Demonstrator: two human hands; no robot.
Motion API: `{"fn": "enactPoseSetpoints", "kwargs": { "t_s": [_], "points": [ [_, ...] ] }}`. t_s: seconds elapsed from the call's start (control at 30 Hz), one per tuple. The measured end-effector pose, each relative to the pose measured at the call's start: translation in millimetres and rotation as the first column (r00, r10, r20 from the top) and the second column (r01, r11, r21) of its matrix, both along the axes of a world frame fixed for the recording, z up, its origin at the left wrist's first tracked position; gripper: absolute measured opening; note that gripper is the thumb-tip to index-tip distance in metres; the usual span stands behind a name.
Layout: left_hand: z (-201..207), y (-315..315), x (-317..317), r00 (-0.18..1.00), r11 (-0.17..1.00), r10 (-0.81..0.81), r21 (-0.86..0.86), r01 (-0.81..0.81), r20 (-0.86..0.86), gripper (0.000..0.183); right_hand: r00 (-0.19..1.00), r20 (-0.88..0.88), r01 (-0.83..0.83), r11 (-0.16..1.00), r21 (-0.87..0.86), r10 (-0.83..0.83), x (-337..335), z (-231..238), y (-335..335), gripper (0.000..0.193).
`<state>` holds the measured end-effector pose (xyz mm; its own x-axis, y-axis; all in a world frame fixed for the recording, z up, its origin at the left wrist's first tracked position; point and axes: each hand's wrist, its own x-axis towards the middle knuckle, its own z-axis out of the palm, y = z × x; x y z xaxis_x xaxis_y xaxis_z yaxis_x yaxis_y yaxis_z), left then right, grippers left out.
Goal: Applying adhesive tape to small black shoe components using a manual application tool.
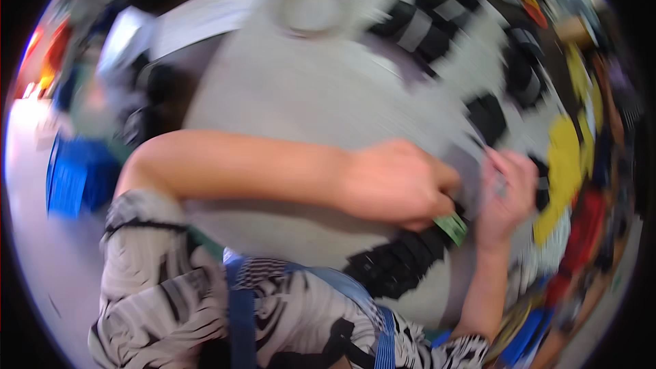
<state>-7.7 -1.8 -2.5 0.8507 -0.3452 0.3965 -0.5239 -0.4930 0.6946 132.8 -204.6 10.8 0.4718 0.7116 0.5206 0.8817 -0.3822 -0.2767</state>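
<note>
My left arm reaches across the table from the left, and my left hand (pixel 396 183) is closed, its knuckles up and fingertips hidden. Just below its fingers shows a small green label (pixel 452 229) with dark marks, at the end of a stack of black pieces (pixel 396 263) on the near side of the table. To the right, my right hand (pixel 507 188) is raised with thumb and fingers pinched together. A thin dark-tipped thing (pixel 476 141) points out from its fingertips, too blurred to name. A small black piece (pixel 486 116) lies just beyond it.
The pale table (pixel 287 102) bears bundles of black pieces with light bands (pixel 415 31) at the far right. A roll of tape (pixel 311 10) and white paper sheets (pixel 212 15) lie at the back. Yellow cloth (pixel 564 164) lies right; a blue bin (pixel 80 176) stands left.
</note>
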Motion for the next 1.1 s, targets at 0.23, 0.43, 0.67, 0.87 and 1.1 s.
{"fn": "enactPoseSetpoints", "kwargs": {
  "t_s": [0.23, 0.43, 0.67, 0.87, 1.1],
  "points": [
    [7, 25, 2, 0.99, 0.987, 0.139, 0.075, -0.139, 0.002, 0.024, 0.832, -0.555, 0.078, 0.983, 0.166, 0.028, -12, -7, -30, 0.033],
    [-3, 28, 37, 0.982, 0.967, 0.134, 0.201, -0.159, 0.129, 0.026, 0.56, -0.82, 0.33, 0.877, 0.351, 0.118, -27, -7, -35, 0.035],
    [-9, 33, 43, 0.985, 0.959, 0.124, 0.239, -0.15, 0.122, 0.027, 0.654, -0.753, 0.21, 0.938, 0.277, 0.076, -27, -7, -32, 0.022],
    [-9, 33, 44, 0.982, 0.956, 0.116, 0.252, -0.15, 0.147, 0.029, 0.776, -0.625, 0.084, 0.968, 0.238, 0.086, -26, -11, -21, 0.022],
    [-11, 34, 42, 0.98, 0.956, 0.119, 0.249, -0.156, 0.157, 0.028, 0.875, -0.484, 0.032, 0.997, 0.073, 0.008, -27, -6, -10, 0.017]
  ]
}}
